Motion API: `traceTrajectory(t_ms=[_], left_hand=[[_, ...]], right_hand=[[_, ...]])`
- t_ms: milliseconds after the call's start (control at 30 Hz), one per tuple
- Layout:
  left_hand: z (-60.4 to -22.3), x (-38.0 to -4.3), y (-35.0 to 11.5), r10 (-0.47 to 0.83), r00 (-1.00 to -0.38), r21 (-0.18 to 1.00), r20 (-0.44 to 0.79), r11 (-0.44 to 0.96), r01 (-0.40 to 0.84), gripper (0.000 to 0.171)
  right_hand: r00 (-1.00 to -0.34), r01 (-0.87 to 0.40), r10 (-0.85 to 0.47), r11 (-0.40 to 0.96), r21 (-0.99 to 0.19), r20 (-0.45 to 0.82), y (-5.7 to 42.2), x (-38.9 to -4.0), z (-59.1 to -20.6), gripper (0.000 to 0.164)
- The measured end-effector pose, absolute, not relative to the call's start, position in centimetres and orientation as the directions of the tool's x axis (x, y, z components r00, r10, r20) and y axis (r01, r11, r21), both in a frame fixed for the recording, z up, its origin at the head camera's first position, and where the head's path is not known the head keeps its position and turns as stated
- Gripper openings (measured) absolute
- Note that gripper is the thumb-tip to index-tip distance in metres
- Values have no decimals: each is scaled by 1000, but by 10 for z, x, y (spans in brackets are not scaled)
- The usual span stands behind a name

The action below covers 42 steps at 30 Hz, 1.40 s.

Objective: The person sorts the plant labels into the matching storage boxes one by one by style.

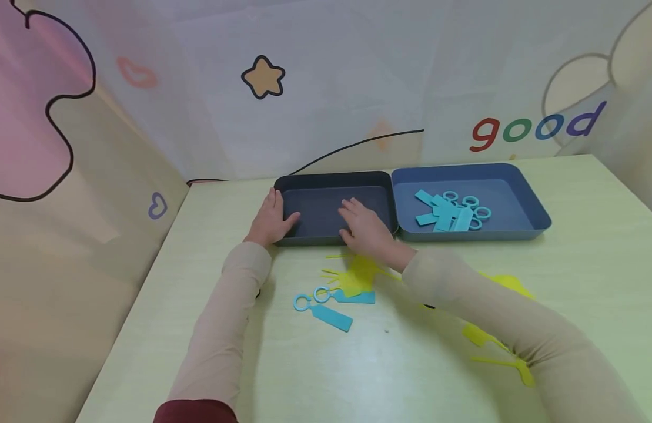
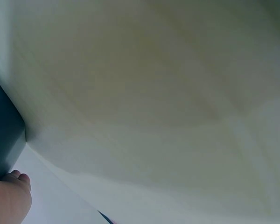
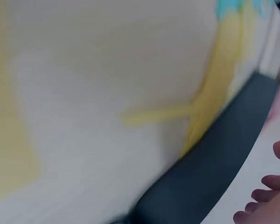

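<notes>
At the dark tray's left end: my left hand (image 1: 267,222) lies with its fingers pretty straight along the outer wall and the thumb spread over the front corner; touching, not clenched.
Over the right half: my right hand (image 1: 365,229) looks released, fingers loosely extended and a bit apart, nothing held. I can't tell whether the palm is resting on the front rim.
Dark tray (image 1: 317,208): rectangular and shallow, near the back of the table (image 1: 310,379), sitting between my two hands, right wall up against the blue tray (image 1: 505,200).
Yellow by the right wrist: a flat yellow cutout (image 1: 360,273) with thin prongs lies just in front of the dark tray, partly under my wrist.
Turquoise on the table: two ring-topped tags, the front tag (image 1: 332,317) angled down to the right, the rear tag (image 1: 364,297) overlapped by the yellow bit.
Turquoise in the blue tray: a jumbled pile of tags (image 1: 447,212), rings mostly to the right.
Yellow by the right forearm: more yellow pieces (image 1: 516,286), some partly hidden by the beige sleeve (image 1: 479,305).
Backdrop: printed cloth (image 1: 357,76) with an orange star (image 1: 263,77) and "good" lettering (image 1: 537,126) in several colours.
Wrist cams: left shows mostly tabletop, right is blurry.
</notes>
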State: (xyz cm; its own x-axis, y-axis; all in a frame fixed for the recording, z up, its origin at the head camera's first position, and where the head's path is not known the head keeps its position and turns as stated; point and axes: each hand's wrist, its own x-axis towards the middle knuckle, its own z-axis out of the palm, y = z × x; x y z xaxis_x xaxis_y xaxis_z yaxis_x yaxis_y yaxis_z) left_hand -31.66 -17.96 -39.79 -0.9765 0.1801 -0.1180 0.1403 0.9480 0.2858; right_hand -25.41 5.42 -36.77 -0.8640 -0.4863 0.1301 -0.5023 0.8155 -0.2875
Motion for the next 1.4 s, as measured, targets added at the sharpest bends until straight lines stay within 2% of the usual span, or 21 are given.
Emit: traceTrajectory(t_ms=[167,267,367,533,667,1067,1400], left_hand=[[-397,-316,-180,177,-977,290,-120,947,136,82],[-397,-316,-179,177,-977,290,-122,947,135,82],[-397,-317,-179,177,-977,288,-122,948,136,82],[-399,-319,-180,171,-977,291,-124,948,129,82],[-400,-320,-180,174,-977,288,-123,948,132,82],[-402,-320,-180,178,-978,279,-110,950,141,82],[-401,-319,-179,177,-977,277,-115,951,140,81]], right_hand=[[-714,-699,-680,707,-107,170,56,-223,-376,45],[-682,-729,-713,680,-75,161,57,-210,-380,44],[-699,-714,-705,696,-76,119,58,-202,-383,43],[-753,-648,-658,747,-149,-23,58,-199,-383,49],[-767,-612,-635,767,-193,-95,58,-201,-384,50],[-793,-535,-588,797,-281,-159,53,-203,-382,44],[-814,-463,-568,761,-455,-121,54,-208,-375,18]])
